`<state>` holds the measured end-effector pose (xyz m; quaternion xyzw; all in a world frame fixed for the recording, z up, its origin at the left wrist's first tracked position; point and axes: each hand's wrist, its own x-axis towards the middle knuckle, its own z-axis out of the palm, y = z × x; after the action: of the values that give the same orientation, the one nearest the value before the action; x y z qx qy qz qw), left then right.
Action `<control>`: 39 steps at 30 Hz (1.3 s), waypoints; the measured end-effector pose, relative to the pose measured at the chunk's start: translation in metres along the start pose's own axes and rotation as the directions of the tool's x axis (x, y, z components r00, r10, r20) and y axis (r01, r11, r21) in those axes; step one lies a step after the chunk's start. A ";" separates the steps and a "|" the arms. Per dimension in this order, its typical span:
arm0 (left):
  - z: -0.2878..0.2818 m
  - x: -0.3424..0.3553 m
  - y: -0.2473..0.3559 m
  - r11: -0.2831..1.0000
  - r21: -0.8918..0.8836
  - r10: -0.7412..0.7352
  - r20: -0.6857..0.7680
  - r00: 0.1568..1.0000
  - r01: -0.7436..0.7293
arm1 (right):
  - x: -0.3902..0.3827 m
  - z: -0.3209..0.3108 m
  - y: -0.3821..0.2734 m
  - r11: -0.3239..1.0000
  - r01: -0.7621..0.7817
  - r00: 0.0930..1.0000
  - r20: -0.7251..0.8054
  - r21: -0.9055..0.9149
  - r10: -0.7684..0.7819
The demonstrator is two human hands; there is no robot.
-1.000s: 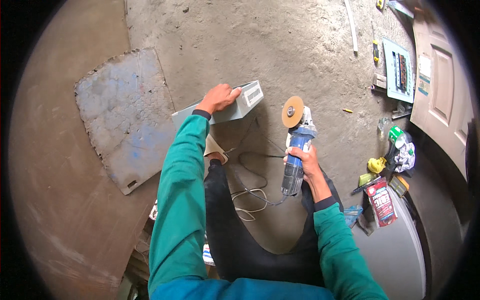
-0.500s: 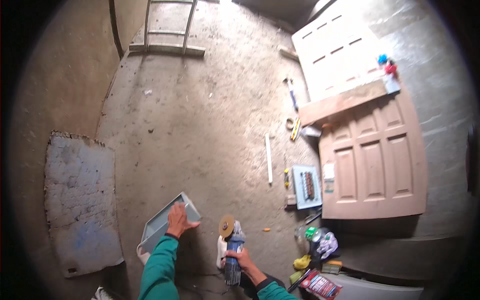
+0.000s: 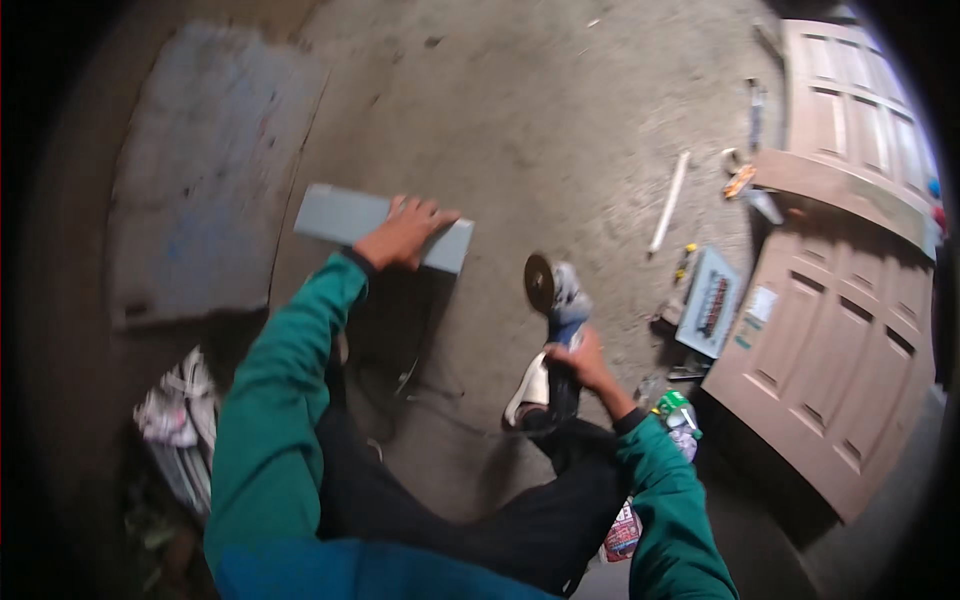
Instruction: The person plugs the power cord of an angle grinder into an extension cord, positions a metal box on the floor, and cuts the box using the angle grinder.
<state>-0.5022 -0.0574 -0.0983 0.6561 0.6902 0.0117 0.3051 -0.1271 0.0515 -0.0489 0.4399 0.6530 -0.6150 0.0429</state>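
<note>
My left hand (image 3: pixel 405 235) grips a light grey, shallow metal box (image 3: pixel 340 214), its fingers spread over the side that faces up. The box stands on edge, and its inside is hidden from here. My right hand (image 3: pixel 585 360) is wrapped round the blue and dark body of an angle grinder (image 3: pixel 568 308). A thin brown disc (image 3: pixel 540 284) sits at the grinder's head, to the right of the box and apart from it. Motion blurs the picture, so I cannot tell whether the disc spins.
A worn grey board (image 3: pixel 205 180) lies at the left. Wooden panel doors (image 3: pixel 820 350) lie at the right, beside an electrical panel (image 3: pixel 710 303) and a white strip (image 3: pixel 669 203). A dark cord (image 3: pixel 450 415) crosses the floor near my legs. My shoe (image 3: pixel 528 388) is close to the grinder.
The box has turned so that its outer side faces up, with my left hand still on it. The grinder stays in my right hand. My view has shifted, showing more of my legs.
</note>
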 end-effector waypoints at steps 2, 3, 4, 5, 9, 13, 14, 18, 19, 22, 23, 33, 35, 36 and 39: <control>0.012 -0.014 0.019 0.999 0.028 -0.025 0.104 0.994 0.023 | 0.017 0.002 0.010 0.986 -0.158 0.984 0.089 0.044 0.153; 0.012 -0.013 0.029 0.998 0.061 -0.023 0.141 0.990 0.014 | 0.029 0.001 0.027 0.993 -0.113 0.987 0.114 0.027 0.109; 0.012 -0.018 0.036 0.996 0.091 -0.019 0.182 0.983 0.002 | 0.032 0.002 0.044 0.996 -0.078 0.988 0.135 0.032 0.073; 0.007 -0.027 0.036 0.991 0.126 -0.061 0.192 0.980 0.037 | 0.039 0.004 0.041 0.999 -0.026 0.988 0.154 0.040 0.019; 0.025 -0.044 0.054 0.970 0.224 -0.120 0.105 0.987 0.094 | 0.062 -0.005 0.077 0.990 0.093 0.959 0.276 -0.109 -0.060; 0.046 -0.047 0.087 0.875 0.396 -0.276 -0.067 0.959 0.279 | 0.077 -0.006 0.112 0.979 0.199 0.910 0.381 -0.053 -0.164; 0.048 -0.050 0.095 0.865 0.397 -0.302 -0.080 0.950 0.308 | 0.080 -0.006 0.119 0.972 0.230 0.893 0.406 -0.048 -0.192; 0.066 -0.061 0.095 0.819 0.458 -0.327 -0.121 0.937 0.345 | 0.089 -0.002 0.136 0.933 0.357 0.834 0.462 -0.036 -0.301; 0.074 -0.069 0.091 0.797 0.500 -0.303 -0.153 0.941 0.338 | 0.087 0.003 0.141 0.934 0.356 0.822 0.490 -0.045 -0.290; 0.073 -0.062 0.094 0.772 0.522 -0.320 -0.173 0.931 0.362 | 0.100 0.006 0.157 0.875 0.484 0.761 0.510 -0.034 -0.401; 0.080 -0.062 0.091 0.771 0.540 -0.273 -0.197 0.942 0.337 | 0.103 0.009 0.163 0.852 0.523 0.742 0.505 -0.025 -0.441; 0.112 -0.081 0.103 0.643 0.491 -0.456 -0.371 0.809 0.588 | 0.103 0.053 0.174 0.819 0.542 0.748 0.553 -0.190 -0.367; 0.120 -0.083 0.100 0.633 0.470 -0.473 -0.393 0.788 0.615 | 0.095 0.059 0.174 0.843 0.529 0.717 0.580 -0.092 -0.387; 0.125 -0.083 0.099 0.650 0.464 -0.458 -0.392 0.798 0.601 | 0.089 0.061 0.175 0.838 0.535 0.714 0.590 -0.111 -0.378; 0.141 -0.090 0.089 0.718 0.388 -0.401 -0.447 0.800 0.578 | 0.065 0.063 0.175 0.934 0.356 0.746 0.610 -0.024 -0.268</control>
<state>-0.3644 -0.1819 -0.1394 0.4908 0.8596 -0.1421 -0.0066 -0.0877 0.0070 -0.2368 0.1038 0.7115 -0.6731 0.1731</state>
